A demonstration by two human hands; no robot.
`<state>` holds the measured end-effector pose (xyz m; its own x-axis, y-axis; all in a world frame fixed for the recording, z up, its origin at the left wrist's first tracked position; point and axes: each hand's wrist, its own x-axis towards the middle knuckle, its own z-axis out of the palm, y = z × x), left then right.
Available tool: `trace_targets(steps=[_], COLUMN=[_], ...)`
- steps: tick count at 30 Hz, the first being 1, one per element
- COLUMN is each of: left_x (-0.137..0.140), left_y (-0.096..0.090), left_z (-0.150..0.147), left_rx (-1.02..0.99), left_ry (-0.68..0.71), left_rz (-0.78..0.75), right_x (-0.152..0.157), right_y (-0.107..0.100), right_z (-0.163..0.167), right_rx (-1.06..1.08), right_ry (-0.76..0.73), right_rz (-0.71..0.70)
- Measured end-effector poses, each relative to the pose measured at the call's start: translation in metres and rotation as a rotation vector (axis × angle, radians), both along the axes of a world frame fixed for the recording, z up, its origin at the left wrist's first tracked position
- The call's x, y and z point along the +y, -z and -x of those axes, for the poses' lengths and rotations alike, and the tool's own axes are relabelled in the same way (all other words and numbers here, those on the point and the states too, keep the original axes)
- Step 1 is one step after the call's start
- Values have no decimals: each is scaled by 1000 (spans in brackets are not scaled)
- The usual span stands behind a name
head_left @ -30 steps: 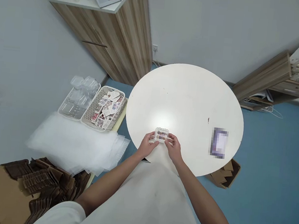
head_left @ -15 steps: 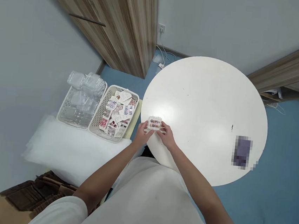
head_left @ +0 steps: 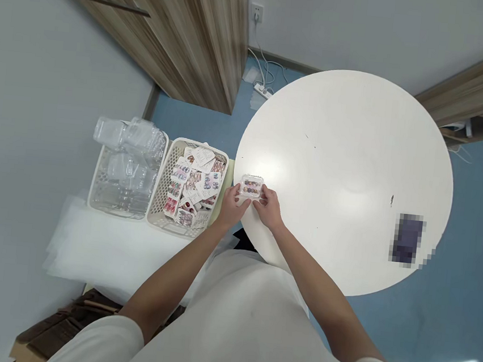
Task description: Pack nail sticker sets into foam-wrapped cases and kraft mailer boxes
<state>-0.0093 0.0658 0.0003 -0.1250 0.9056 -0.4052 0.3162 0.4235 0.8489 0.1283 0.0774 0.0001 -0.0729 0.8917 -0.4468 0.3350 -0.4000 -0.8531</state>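
A small clear plastic box (head_left: 252, 185) with two rows of coloured press-on nails is at the left edge of the round white table (head_left: 348, 134). My left hand (head_left: 232, 207) grips its left side, fingers bent along the edge and thumb at the near corner. On the opposite side my right hand (head_left: 269, 208) holds it the same way. The box looks closed, though I cannot make out the lid clearly. Left of my hands, a white perforated basket (head_left: 160, 196) holds many cards of press-on nails (head_left: 192, 185).
Another white basket (head_left: 94, 187), piled with clear plastic boxes (head_left: 130, 164), stands further left. White wrapping sheets (head_left: 102, 244) lie before the baskets, brown cartons (head_left: 69, 321) below. A blurred dark object (head_left: 407, 238) lies on the table's right. A power strip (head_left: 262, 91) is on the floor.
The camera view has shifted, moving the table rightward in the picture. Both hands keep hold of the small box, which sits slightly higher in view.
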Motion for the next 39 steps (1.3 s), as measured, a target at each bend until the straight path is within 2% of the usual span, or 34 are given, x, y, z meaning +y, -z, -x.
trace_targets(steps=[13, 21, 25, 31, 39], left_x=[1, -2, -13, -53, -143], left_y=[-5, -1, 5, 7, -12], left_z=[1, -1, -6, -21, -49], left_rx=[-23, -25, -78, -53, -15], left_ry=[14, 4, -80, -267, -469], left_rz=[-39, -57, -108, -104, -16], right_x=[3, 1, -5, -26, -70], right_y=[3, 4, 4, -3, -16], right_z=[4, 1, -5, -28, -67], right_rx=[-63, -43, -23, 21, 155], right_ry=[-43, -89, -74, -132, -306], right_rz=[-19, -47, -55, -20, 69])
